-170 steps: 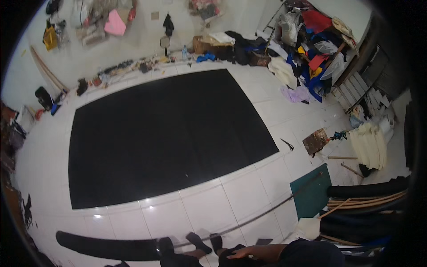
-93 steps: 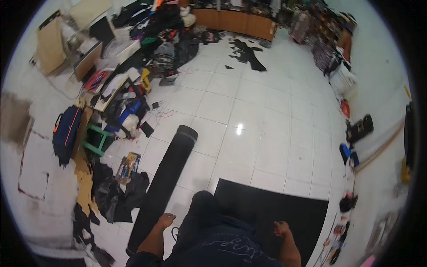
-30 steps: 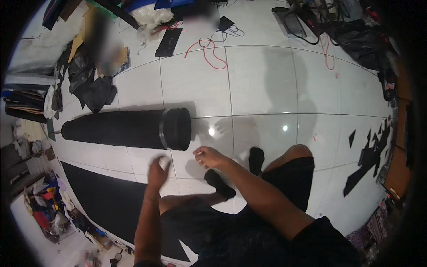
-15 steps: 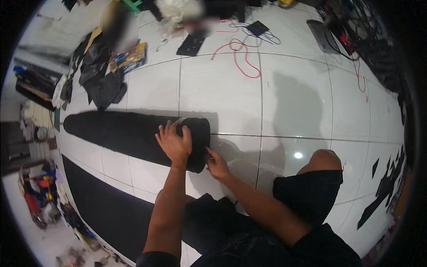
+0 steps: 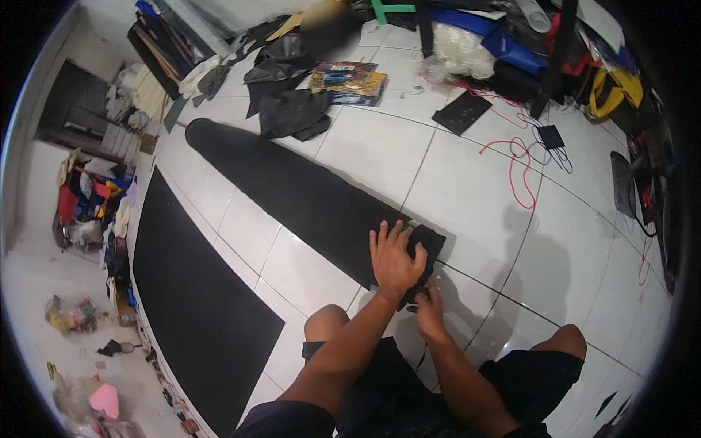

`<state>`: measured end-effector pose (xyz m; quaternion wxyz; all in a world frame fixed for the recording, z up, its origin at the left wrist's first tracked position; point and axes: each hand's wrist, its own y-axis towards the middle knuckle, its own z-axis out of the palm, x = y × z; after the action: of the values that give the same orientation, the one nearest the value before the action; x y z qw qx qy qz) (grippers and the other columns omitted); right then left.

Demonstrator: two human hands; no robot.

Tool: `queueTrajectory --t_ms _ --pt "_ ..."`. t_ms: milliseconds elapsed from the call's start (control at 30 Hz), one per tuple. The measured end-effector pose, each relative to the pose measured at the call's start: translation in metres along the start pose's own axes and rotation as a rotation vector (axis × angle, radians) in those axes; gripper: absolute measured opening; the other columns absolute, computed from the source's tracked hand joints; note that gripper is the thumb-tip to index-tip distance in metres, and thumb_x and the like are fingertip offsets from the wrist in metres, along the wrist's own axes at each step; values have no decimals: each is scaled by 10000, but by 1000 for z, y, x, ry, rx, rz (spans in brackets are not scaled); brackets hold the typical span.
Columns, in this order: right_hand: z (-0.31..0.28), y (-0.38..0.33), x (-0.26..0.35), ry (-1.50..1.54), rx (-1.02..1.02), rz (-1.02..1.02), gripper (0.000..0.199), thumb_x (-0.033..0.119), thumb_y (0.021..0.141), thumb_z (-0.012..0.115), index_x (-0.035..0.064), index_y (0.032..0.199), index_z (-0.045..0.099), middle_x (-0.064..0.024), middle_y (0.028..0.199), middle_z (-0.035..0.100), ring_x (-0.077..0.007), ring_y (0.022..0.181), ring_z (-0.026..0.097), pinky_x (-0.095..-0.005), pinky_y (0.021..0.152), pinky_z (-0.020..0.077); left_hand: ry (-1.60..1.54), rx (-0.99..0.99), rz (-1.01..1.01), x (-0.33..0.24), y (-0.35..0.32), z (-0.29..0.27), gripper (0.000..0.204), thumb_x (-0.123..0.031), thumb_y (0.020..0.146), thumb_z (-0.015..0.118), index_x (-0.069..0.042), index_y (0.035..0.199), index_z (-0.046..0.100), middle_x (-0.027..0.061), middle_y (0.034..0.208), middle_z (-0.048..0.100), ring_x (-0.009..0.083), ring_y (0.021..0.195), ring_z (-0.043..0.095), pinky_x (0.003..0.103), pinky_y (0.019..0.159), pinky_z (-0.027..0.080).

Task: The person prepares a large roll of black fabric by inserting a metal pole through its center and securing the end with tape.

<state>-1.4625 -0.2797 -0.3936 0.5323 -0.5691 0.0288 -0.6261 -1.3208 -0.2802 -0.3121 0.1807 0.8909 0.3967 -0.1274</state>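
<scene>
With the left hand (image 5: pixel 395 257) spread flat on the black roll's (image 5: pixel 307 196) near end at centre frame and right hand (image 5: pixel 429 312) pinching its edge (grip partly hidden), it might unroll if pressure slips.

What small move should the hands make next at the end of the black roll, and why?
Probably the right hand should secure the loose edge at the roll's near end while the left hand presses down. The left palm lies flat on top of the black roll, and the right fingers work at the end face low by the white tile floor.
</scene>
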Motion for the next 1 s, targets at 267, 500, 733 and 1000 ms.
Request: queueTrajectory --t_ms 267,500,733,1000 --pt "-28 6 -2 494 113 341 175 227 899 545 125 1036 507 -56 902 488 -177 674 529 -348 657 492 -55 -56 -4 13 -37 -14 438 -243 767 596 -87 1174 638 136 1325 560 386 1335 395 548 1136 208" --pt "4 -13 -17 426 31 350 332 219 880 566 195 1201 488 -4 921 472 -155 747 513 -319 631 463 -65 -91 -37 24 -56 -24 442 -238 760 595 -99 1179 627 123 1321 558 379 1318 408 555 1131 203" --pt "-19 15 -32 605 -3 364 96 243 871 572 189 945 545 25 736 506 -136 612 471 -295 605 420 -50 -83 -21 23 -57 -22 446 -235 764 582 -103 1189 613 120 1333 545 378 1313 408 564 1120 213" --pt "20 -19 -7 487 6 316 216 346 933 558 131 921 545 12 678 476 -137 606 468 -300 592 416 -46 -82 -30 28 -61 -26 452 -233 768 569 -116 1203 604 110 1343 541 380 1317 408 560 1120 218"
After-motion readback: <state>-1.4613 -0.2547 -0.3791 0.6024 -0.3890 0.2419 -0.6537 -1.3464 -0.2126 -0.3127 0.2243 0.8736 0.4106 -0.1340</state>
